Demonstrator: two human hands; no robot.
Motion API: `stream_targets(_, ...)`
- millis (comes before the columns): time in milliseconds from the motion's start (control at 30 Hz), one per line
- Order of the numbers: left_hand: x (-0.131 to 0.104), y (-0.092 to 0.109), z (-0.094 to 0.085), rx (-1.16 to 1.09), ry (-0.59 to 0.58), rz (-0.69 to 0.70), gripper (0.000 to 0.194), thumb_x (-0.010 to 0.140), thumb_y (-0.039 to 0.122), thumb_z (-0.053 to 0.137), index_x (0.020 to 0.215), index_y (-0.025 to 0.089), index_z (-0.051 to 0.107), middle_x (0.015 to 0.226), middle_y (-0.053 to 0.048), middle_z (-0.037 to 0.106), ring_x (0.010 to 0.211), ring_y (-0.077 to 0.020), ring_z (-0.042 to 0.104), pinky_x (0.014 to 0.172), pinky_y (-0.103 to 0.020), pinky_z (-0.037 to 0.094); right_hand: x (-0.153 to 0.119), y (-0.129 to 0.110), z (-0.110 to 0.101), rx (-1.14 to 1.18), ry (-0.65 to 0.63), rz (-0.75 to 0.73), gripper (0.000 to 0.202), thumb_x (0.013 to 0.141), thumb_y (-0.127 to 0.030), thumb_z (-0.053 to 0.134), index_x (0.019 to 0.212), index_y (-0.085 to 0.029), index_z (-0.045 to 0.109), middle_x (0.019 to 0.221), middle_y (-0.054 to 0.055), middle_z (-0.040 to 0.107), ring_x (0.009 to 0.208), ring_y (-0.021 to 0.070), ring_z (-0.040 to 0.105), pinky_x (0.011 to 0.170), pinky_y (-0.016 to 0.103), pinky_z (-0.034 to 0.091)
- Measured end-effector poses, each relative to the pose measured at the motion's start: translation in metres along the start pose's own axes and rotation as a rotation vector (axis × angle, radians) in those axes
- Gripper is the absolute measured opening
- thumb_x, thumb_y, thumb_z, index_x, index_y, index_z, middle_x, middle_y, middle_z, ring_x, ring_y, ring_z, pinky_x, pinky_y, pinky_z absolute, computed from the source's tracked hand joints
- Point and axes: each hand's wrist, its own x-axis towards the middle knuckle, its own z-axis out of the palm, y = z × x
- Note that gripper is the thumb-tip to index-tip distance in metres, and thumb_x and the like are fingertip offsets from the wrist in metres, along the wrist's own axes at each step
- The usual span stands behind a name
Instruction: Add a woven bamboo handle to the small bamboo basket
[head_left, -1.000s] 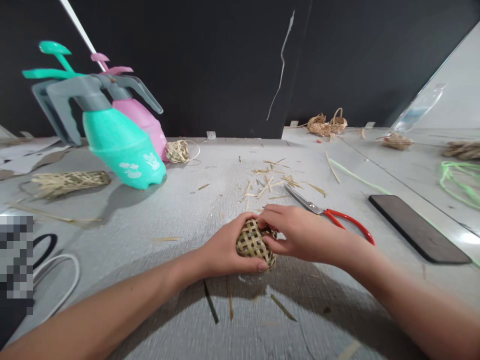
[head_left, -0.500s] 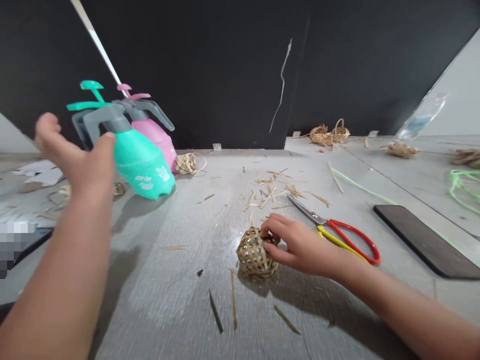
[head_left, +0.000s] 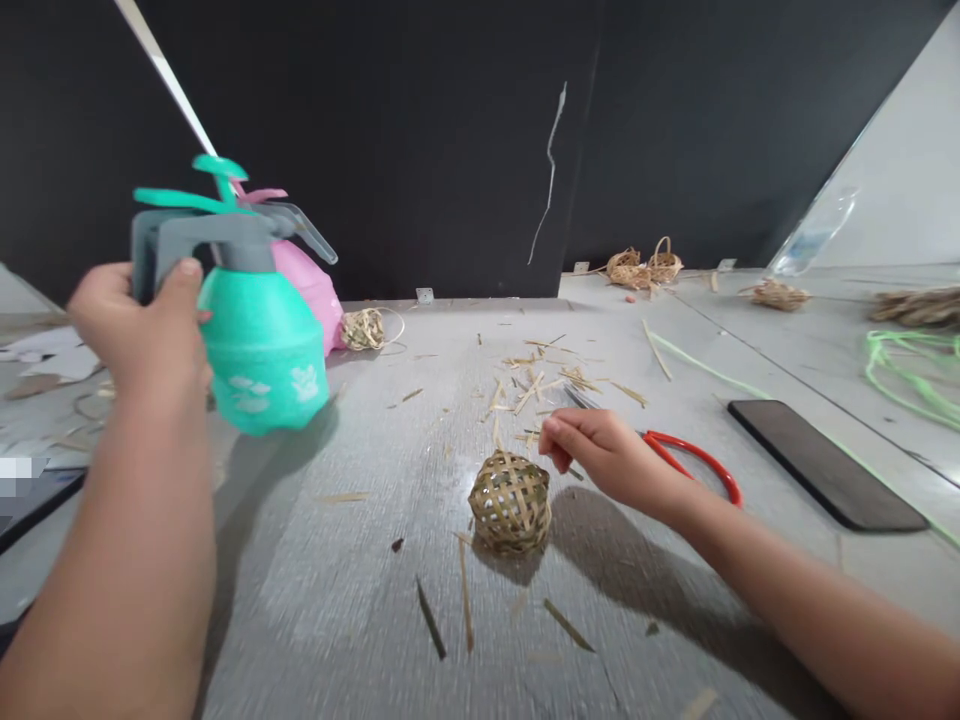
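So right now it's the sprayer-grabbing step, from what I can see. The left hand (head_left: 146, 320) is wrapped around the grey plastic handle of a rounded teal plastic pump sprayer (head_left: 266, 345), thumb towards the bottle side. The bottle looks pretty upright, but I honestly can't tell if its base is touching the table (head_left: 360, 590) or just off it.

The small roundish ball woven from green-tan flat strips (head_left: 511, 503) is sitting on the table in front of the person, and neither of the hands has a grip on it. The right hand (head_left: 566, 450) hovers just beside its upper right, fingers curled in. Can't tell if anything's pinched in there; there's a thin dark strip just under the fingers, but it could simply be lying on the table.

My take: moving the sprayer calls for a firm, level hold, since a full bottle would be top-awkward by that handle. It'd also need to come away cleanly from the pink plastic pump sprayer (head_left: 319, 295) right behind it. The ball looks light, so a bump could roll it, and the red-handled metal scissors (head_left: 701, 457) lie partly hidden behind the right hand, so watch that side.
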Motion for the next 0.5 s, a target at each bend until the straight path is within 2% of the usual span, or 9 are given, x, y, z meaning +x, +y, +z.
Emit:
stream_targets(67, -0.011, 0.024, -0.016, -0.003, -0.029, 0.091, 0.048, 0.078, 0.049, 0.063, 0.106, 0.009, 0.059, 0.085, -0.002, 0.067, 0.070, -0.0169, 0.064, 0.067, -0.038, 0.058, 0.003, 0.003, -0.003, 0.047, 0.023, -0.016, 0.035, 0.096, -0.040, 0.039, 0.076, -0.019, 0.059, 0.063, 0.000, 0.056, 0.059, 0.0132, 0.053, 0.058, 0.028, 0.043)
stream_targets(133, -0.029, 0.050, -0.035, -0.021, -0.114, 0.184, 0.050, 0.073, 0.054, 0.067, 0.100, 0.012, 0.067, 0.068, 0.002, 0.062, 0.062, -0.0152, 0.061, 0.064, -0.039, 0.057, 0.008, 0.002, -0.007, 0.096, 0.067, -0.036, 0.032, 0.096, -0.044, 0.041, 0.087, -0.020, 0.060, 0.067, 0.000, 0.057, 0.061, 0.0135, 0.054, 0.059, 0.029, 0.044)
stream_targets(233, -0.056, 0.086, -0.063, -0.014, -0.266, 0.242, 0.049, 0.073, 0.056, 0.065, 0.096, 0.013, 0.072, 0.060, 0.005, 0.058, 0.056, -0.0115, 0.056, 0.067, -0.039, 0.056, 0.016, -0.008, -0.012, 0.200, 0.141, -0.061, 0.033, 0.094, -0.049, 0.045, 0.109, -0.022, 0.055, 0.080, 0.001, 0.060, 0.063, 0.0135, 0.058, 0.058, 0.028, 0.046)
stream_targets(300, -0.071, 0.103, -0.078, -0.043, -0.422, 0.353, 0.048, 0.076, 0.055, 0.061, 0.097, 0.014, 0.072, 0.064, 0.005, 0.062, 0.061, -0.0118, 0.057, 0.071, -0.037, 0.054, 0.022, -0.020, -0.015, 0.247, 0.167, -0.074, 0.040, 0.093, -0.054, 0.045, 0.120, -0.025, 0.049, 0.090, 0.003, 0.061, 0.065, 0.0137, 0.060, 0.054, 0.027, 0.046)
stream_targets(367, -0.083, 0.116, -0.087, -0.067, -0.540, 0.395, 0.053, 0.070, 0.062, 0.062, 0.091, 0.014, 0.072, 0.065, 0.005, 0.064, 0.063, -0.0131, 0.057, 0.071, -0.036, 0.053, 0.025, -0.035, -0.017, 0.262, 0.189, -0.094, 0.046, 0.092, -0.058, 0.043, 0.126, -0.027, 0.044, 0.091, 0.003, 0.062, 0.062, 0.0129, 0.060, 0.050, 0.025, 0.044)
stream_targets(433, -0.093, 0.125, -0.092, -0.064, -0.652, 0.445, 0.057, 0.065, 0.068, 0.064, 0.092, 0.018, 0.073, 0.074, 0.004, 0.068, 0.069, -0.0167, 0.060, 0.076, -0.037, 0.052, 0.028, -0.050, -0.018, 0.237, 0.202, -0.116, 0.047, 0.091, -0.062, 0.042, 0.124, -0.028, 0.045, 0.081, -0.001, 0.060, 0.056, 0.0112, 0.057, 0.047, 0.023, 0.041)
stream_targets(500, -0.102, 0.129, -0.094, -0.061, -0.713, 0.561, 0.059, 0.067, 0.072, 0.061, 0.099, 0.023, 0.073, 0.087, 0.002, 0.072, 0.081, -0.0215, 0.063, 0.085, -0.038, 0.050, 0.029, -0.061, -0.017, 0.186, 0.209, -0.139, 0.043, 0.090, -0.063, 0.043, 0.111, -0.026, 0.052, 0.066, -0.004, 0.053, 0.050, 0.0094, 0.051, 0.045, 0.022, 0.037)
